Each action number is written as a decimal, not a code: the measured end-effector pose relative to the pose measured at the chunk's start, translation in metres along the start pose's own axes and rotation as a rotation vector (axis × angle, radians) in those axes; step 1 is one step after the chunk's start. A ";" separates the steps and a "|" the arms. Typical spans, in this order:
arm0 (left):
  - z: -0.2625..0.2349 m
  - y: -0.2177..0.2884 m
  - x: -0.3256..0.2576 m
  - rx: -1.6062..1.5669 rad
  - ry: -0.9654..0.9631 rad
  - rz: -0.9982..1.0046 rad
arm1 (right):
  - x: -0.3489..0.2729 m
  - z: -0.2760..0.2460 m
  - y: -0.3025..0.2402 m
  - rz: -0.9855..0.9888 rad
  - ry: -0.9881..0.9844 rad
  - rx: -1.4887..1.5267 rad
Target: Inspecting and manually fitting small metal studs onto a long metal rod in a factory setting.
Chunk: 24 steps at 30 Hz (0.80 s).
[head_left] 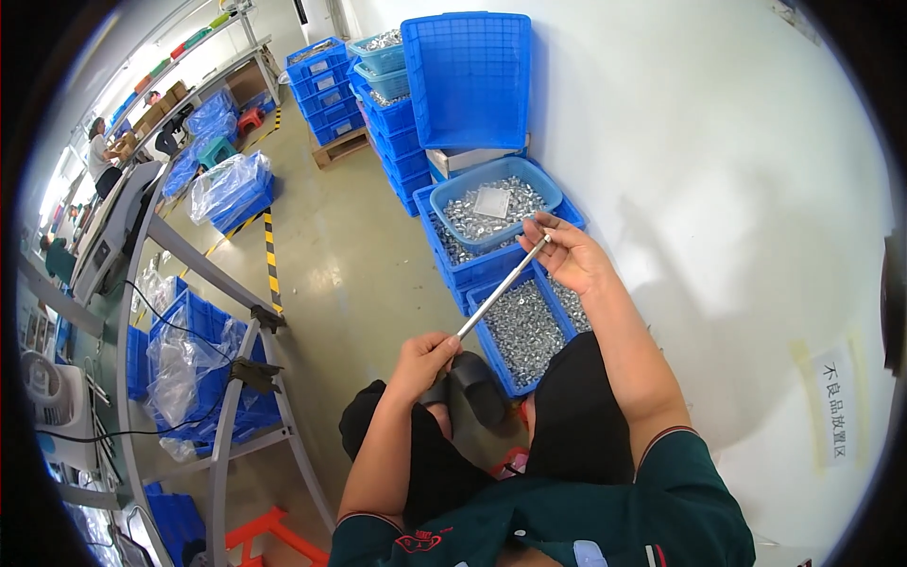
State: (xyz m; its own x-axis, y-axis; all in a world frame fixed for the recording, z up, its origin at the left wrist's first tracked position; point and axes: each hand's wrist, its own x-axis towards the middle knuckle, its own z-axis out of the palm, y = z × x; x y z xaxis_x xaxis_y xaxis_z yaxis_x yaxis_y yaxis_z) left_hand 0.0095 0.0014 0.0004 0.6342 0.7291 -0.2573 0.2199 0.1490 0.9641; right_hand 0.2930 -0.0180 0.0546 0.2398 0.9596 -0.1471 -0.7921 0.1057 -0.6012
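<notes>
A slim silver metal rod (493, 302) slants across the space before me, thicker along its lower part and thinner toward the upper end. Its lower end is wrapped in my left hand (423, 367), closed above my left knee. At the other end, the fingertips and thumb of my right hand (571, 255) pinch around the tip, where a small bright piece shows; I cannot make out whether it is separate. Just beyond my right hand is a light-blue basin (444, 206) of small metal parts with a clear square lid or tray (492, 201) on them.
Blue crates (493, 342) of small metal fittings stand on the floor by my knees, against the white wall (699, 142). Stacked blue crates (326, 90) rise farther back. A grey-framed workbench (219, 416) and plastic-wrapped blue bins (194, 364) are at left. A red stool (274, 534) sits low left.
</notes>
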 end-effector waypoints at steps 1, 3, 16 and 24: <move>0.000 -0.001 0.000 0.000 0.005 0.007 | 0.000 0.000 0.000 0.000 -0.005 0.002; -0.001 -0.001 -0.001 0.001 0.010 0.014 | 0.000 0.001 0.002 -0.005 -0.016 0.016; -0.001 0.004 -0.003 -0.010 0.044 0.046 | 0.001 0.001 0.004 -0.020 -0.091 0.078; 0.000 0.005 -0.004 -0.004 0.046 0.018 | 0.000 0.007 0.004 0.003 -0.148 0.074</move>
State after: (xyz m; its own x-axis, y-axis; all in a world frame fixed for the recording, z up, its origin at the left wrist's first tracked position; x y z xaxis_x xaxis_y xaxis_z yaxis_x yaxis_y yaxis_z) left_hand 0.0081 -0.0008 0.0064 0.6032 0.7615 -0.2371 0.2061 0.1384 0.9687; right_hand 0.2854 -0.0152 0.0577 0.1558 0.9874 -0.0282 -0.8331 0.1160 -0.5408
